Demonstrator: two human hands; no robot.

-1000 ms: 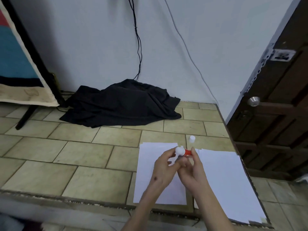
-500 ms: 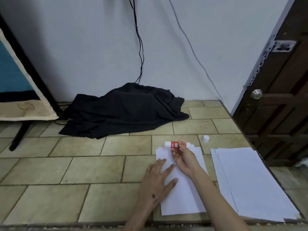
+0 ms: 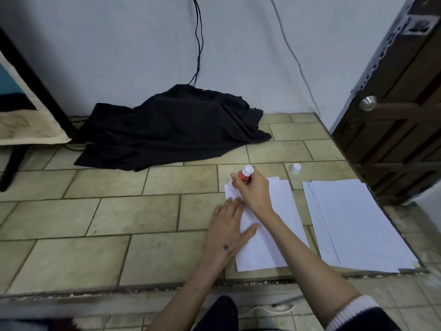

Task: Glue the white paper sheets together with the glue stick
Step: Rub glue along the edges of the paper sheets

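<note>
A white paper sheet [image 3: 274, 237] lies on the tiled floor in front of me. My left hand [image 3: 226, 230] rests flat on its left edge with fingers spread. My right hand [image 3: 254, 191] grips a red glue stick [image 3: 244, 176], its white end pointing up and its lower end at the sheet's far left corner. The glue stick's white cap [image 3: 296, 167] stands on the floor beyond the sheet. A stack of white paper sheets [image 3: 353, 225] lies to the right.
A black cloth [image 3: 171, 127] lies heaped against the wall with cables hanging above it. A dark wooden door [image 3: 393, 111] stands at the right. A board on a black stand [image 3: 26, 96] leans at the left. A raised floor edge [image 3: 143, 289] runs near me.
Both hands held the glue stick above the sheet a second ago. My left hand then went flat onto the sheet, and my right hand tipped the stick upright at the sheet's far left corner.
</note>
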